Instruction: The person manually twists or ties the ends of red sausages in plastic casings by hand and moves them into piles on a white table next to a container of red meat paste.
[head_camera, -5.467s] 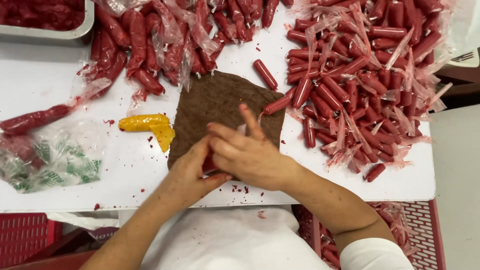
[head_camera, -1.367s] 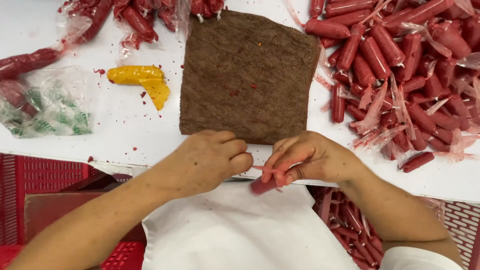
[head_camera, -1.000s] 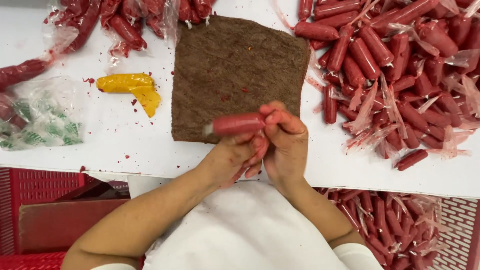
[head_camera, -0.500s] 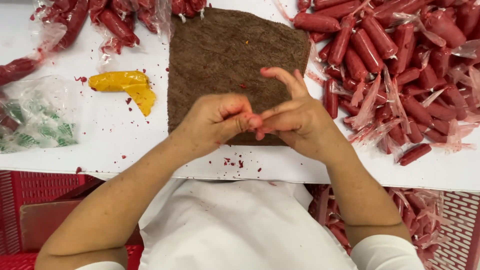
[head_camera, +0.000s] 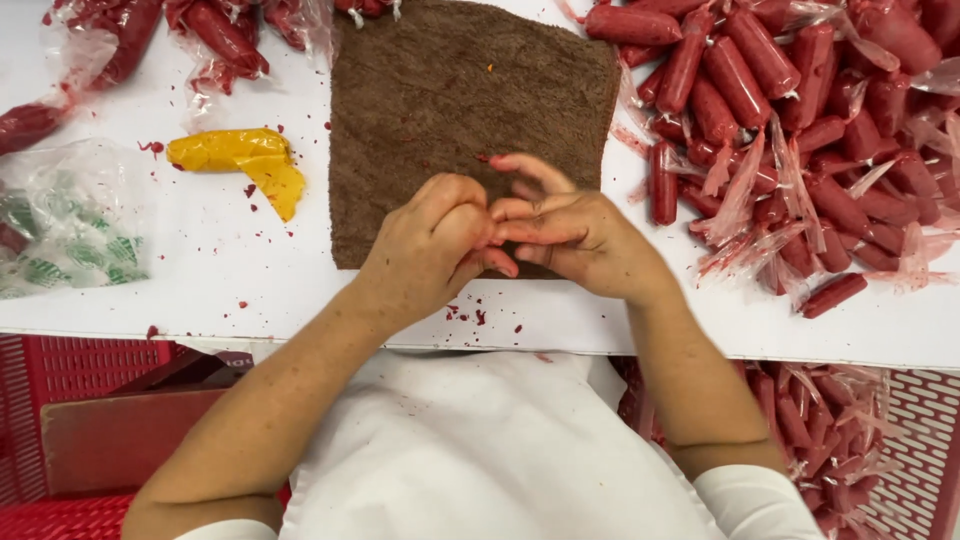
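Observation:
My left hand (head_camera: 430, 250) and my right hand (head_camera: 575, 235) meet over the near edge of a brown cloth (head_camera: 450, 90) that lies flat on the white table (head_camera: 200, 295). The left hand is curled into a loose fist. The right hand's fingers are stretched out and press against the left fingertips. No sausage shows in either hand, and the inside of the left fist is hidden. Both hands carry red smears. A large heap of red sausages (head_camera: 800, 110) with loose clear casings lies just right of the cloth.
A yellow lump (head_camera: 240, 155) lies left of the cloth, and a crumpled clear bag with green print (head_camera: 60, 235) sits at the far left. Wrapped red sausages (head_camera: 220, 35) lie at the back left. Red crates stand below the table edge, the left one (head_camera: 60, 400) and the right one (head_camera: 850, 430) holding sausages.
One second ago my hands held a red sausage above the cloth. That sausage is no longer in view, and my hands have come together with fingertips touching.

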